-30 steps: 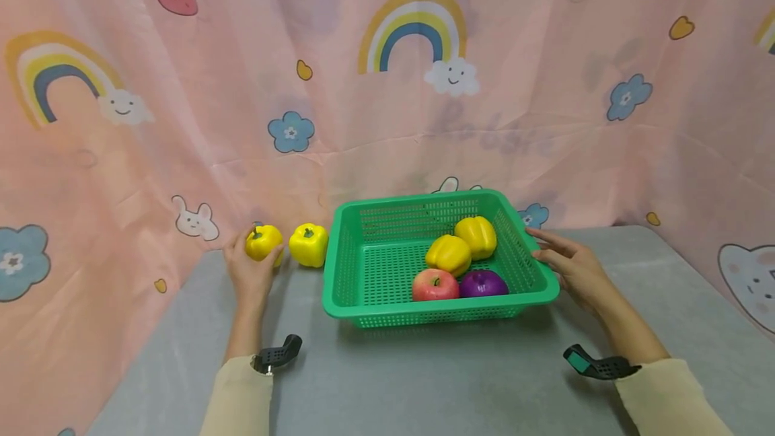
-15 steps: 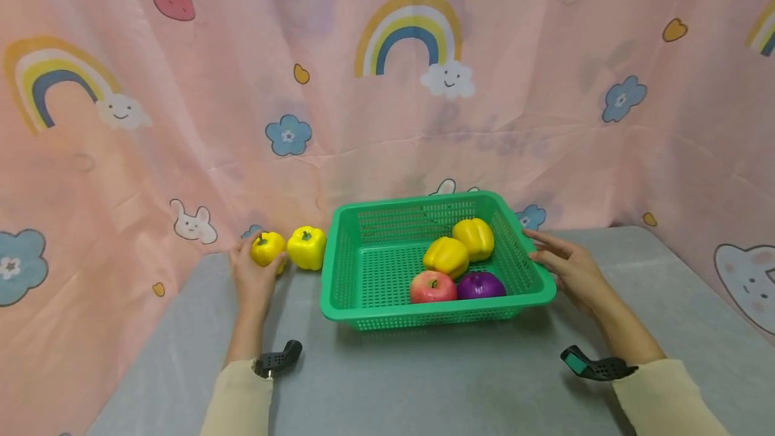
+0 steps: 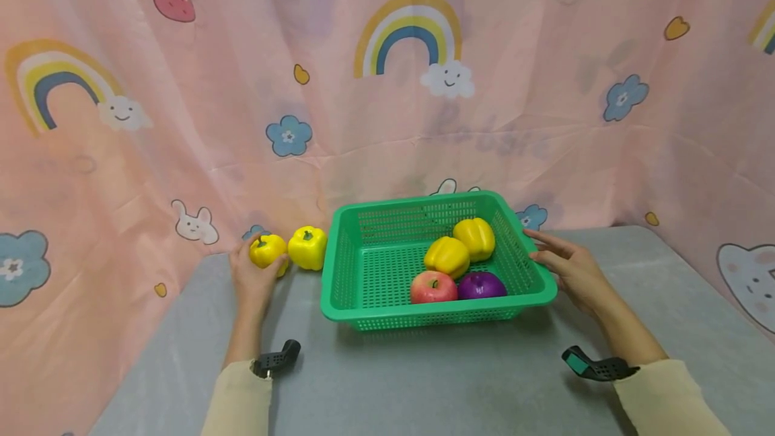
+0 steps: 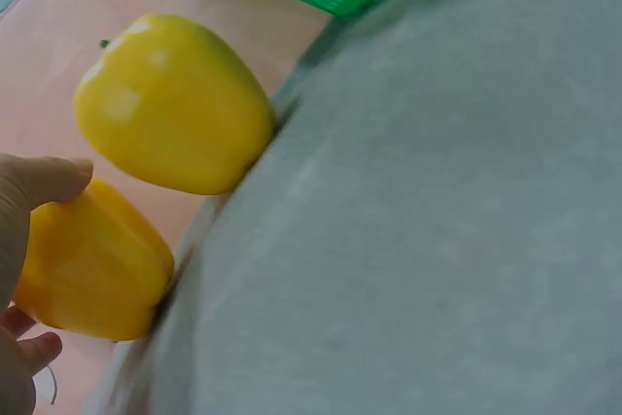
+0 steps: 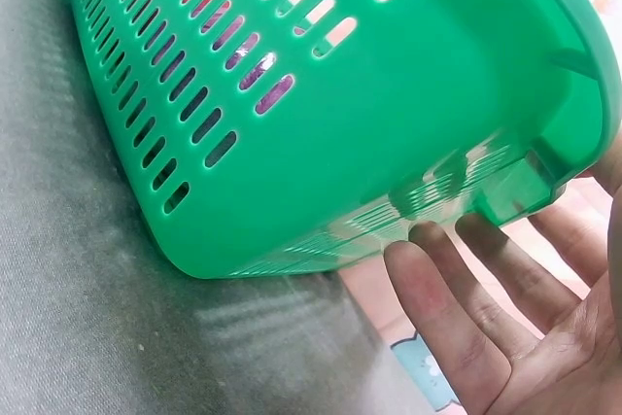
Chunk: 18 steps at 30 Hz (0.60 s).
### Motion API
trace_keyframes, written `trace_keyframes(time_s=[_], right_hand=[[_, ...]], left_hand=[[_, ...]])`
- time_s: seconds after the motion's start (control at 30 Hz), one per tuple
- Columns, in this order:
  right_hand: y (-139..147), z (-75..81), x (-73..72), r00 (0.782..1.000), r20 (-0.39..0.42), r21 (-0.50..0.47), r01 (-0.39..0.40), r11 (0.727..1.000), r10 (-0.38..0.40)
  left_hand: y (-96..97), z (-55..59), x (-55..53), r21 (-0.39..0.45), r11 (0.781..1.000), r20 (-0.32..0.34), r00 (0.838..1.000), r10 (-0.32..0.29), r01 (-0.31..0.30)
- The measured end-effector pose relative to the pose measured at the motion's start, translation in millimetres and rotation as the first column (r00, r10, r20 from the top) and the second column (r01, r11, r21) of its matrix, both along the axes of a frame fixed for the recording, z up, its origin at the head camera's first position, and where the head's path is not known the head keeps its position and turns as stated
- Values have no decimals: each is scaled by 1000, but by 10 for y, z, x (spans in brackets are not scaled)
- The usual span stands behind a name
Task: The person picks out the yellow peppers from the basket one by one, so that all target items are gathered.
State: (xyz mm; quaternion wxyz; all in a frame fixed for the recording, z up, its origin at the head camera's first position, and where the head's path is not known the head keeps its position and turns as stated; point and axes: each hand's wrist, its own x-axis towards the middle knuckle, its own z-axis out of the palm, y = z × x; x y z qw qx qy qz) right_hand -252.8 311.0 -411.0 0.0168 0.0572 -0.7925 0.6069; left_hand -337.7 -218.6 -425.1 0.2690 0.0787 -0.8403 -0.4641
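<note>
At the left of the table, my left hand (image 3: 254,278) holds a yellow bell pepper (image 3: 267,249), thumb on its near side and fingers round the far side. Its lower end is close over the table edge in the left wrist view. Right beside it stands a second yellow bell pepper (image 3: 307,248), stem up. My right hand (image 3: 572,268) grips the right rim of a green plastic basket (image 3: 436,313). Its fingertips (image 5: 413,264) lie against the basket's outer wall, under the rim. Inside the basket are two yellow bell peppers (image 3: 447,258), a red apple (image 3: 433,287) and a shiny purple onion (image 3: 482,285).
The grey table (image 3: 448,382) carries everything and ends at the back along a pink printed curtain (image 3: 387,133). The basket's left wall is close to the standing pepper. Black wrist cameras (image 3: 278,358) sit on both forearms.
My left hand has shifted slightly right and toward me, bringing its pepper nearer the standing one. My right hand keeps its place at the basket rim, and the basket's contents are unchanged.
</note>
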Motion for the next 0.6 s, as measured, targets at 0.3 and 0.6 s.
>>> trace_keyframes(time_s=[0.3, 0.6], right_hand=[[3, -10, 12, 1000, 4, 29, 15, 999, -15], [-7, -15, -6, 1000, 12, 26, 11, 1000, -11]], left_hand=[[-84, 4, 11, -47, 999, 63, 998, -10, 13], [-123, 74, 63, -17, 999, 57, 997, -46, 47]])
